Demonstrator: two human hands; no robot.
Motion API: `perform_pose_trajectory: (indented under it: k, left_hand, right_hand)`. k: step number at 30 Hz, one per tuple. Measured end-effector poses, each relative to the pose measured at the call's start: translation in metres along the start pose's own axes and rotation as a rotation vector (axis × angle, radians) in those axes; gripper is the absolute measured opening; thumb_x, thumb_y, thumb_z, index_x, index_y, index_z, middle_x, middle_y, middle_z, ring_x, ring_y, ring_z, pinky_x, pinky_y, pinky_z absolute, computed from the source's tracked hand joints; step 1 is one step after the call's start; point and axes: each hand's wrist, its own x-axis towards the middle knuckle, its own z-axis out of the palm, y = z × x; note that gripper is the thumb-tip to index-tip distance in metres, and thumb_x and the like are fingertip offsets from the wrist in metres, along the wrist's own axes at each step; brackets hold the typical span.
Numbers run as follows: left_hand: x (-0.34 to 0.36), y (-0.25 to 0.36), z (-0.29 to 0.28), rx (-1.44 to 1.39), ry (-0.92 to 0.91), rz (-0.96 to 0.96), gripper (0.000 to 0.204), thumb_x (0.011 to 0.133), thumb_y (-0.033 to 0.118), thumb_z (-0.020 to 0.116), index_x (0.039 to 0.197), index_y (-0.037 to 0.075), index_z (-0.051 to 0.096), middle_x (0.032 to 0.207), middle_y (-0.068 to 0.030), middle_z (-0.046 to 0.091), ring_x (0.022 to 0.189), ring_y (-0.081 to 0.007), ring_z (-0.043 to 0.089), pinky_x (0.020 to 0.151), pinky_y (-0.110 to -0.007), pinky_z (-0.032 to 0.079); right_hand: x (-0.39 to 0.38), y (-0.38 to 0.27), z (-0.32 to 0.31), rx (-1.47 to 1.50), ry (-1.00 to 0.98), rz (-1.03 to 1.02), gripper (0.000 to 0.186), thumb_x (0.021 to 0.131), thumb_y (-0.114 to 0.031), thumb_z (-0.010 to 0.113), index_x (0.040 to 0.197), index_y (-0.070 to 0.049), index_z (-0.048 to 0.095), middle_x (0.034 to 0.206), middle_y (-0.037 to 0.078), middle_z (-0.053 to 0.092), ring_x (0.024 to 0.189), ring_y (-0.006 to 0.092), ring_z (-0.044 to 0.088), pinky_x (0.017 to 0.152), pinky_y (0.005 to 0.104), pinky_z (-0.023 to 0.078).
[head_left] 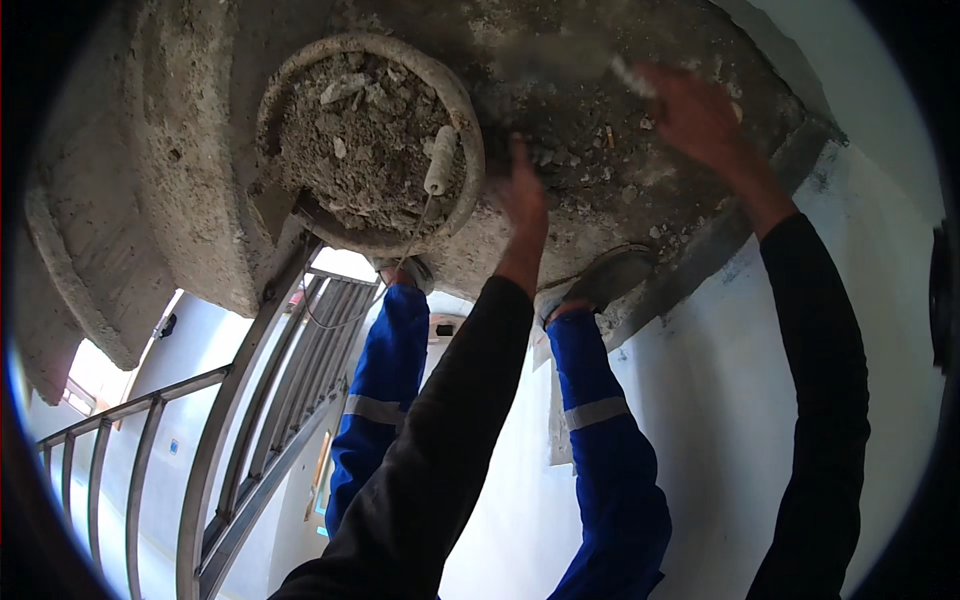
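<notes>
A round, dust-caked tub [472, 110] full of grey rubble stands on the dirty concrete. Lying on the rubble by its right side is a pale, roller-shaped piece [440, 160] with a thin wire running down from it. My left hand [525, 205] is just right of the tub rim, one finger stretched out and the others smeared by motion; nothing shows in it. Farther right, my right hand [695, 115] is closed over the floor around a pale-ended tool [630, 76]. The rest of that tool is too blurred to make out.
Loose crumbs of rubble [560, 155] are scattered on the concrete between my hands. Concrete steps [190, 150] descend at the left beside a metal railing [215, 450]. A white wall [870, 250] borders the right side. My feet, below blue trouser legs [600, 420], are near the concrete's edge.
</notes>
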Motion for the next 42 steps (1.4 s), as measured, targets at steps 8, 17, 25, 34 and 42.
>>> perform_pose_trajectory:
  k: [8,17,25,34,42]
  left_hand:
    - [-0.026,0.004,0.037,0.244,-0.514,0.563,0.081,0.087,0.031,0.072,0.155,0.005,0.036,0.154,-0.0263,0.040,0.141,-0.0467,0.040,0.116,-0.054,0.034]
    - [0.036,0.001,-0.003,0.652,-0.429,1.089,0.084,0.081,0.042,0.080,0.152,0.014,0.046,0.155,-0.0246,0.036,0.145,-0.0480,0.032,0.116,-0.062,0.031]
    - [-0.014,-0.040,0.051,0.536,-0.462,1.067,0.083,0.072,0.050,0.084,0.144,0.019,0.057,0.157,-0.0238,0.033,0.148,-0.0497,0.026,0.120,-0.066,0.023]
    - [-0.026,-0.042,0.055,0.522,-0.399,1.099,0.067,0.070,0.041,0.087,0.131,0.019,0.067,0.145,-0.0217,0.047,0.137,-0.0450,0.043,0.111,-0.056,0.039]
    - [-0.093,0.037,-0.012,0.472,-0.404,0.903,0.050,0.071,0.027,0.081,0.119,0.016,0.070,0.141,-0.0191,0.052,0.129,-0.0426,0.052,0.106,-0.053,0.042]
  right_hand:
    - [0.010,0.090,0.057,-0.135,0.556,-0.124,0.044,0.092,-0.014,0.063,0.136,-0.018,0.057,0.106,0.016,0.066,0.103,0.0394,0.066,0.081,0.0548,0.052]
    - [-0.105,0.048,0.119,0.317,0.395,0.692,0.046,0.090,-0.014,0.062,0.136,-0.009,0.058,0.123,0.022,0.068,0.113,0.0436,0.064,0.095,0.0495,0.053]
    - [-0.122,-0.027,0.219,0.777,0.471,0.655,0.050,0.091,-0.014,0.063,0.138,0.001,0.054,0.108,0.029,0.070,0.100,0.0469,0.069,0.086,0.0528,0.053]
    - [-0.126,-0.112,0.215,0.997,0.459,0.595,0.034,0.091,-0.011,0.064,0.121,0.004,0.058,0.110,0.029,0.066,0.108,0.0453,0.065,0.090,0.0492,0.050]
    - [-0.194,-0.173,0.089,1.146,0.062,0.652,0.027,0.093,-0.010,0.065,0.116,0.002,0.056,0.096,0.023,0.066,0.087,0.0371,0.065,0.080,0.0459,0.051]
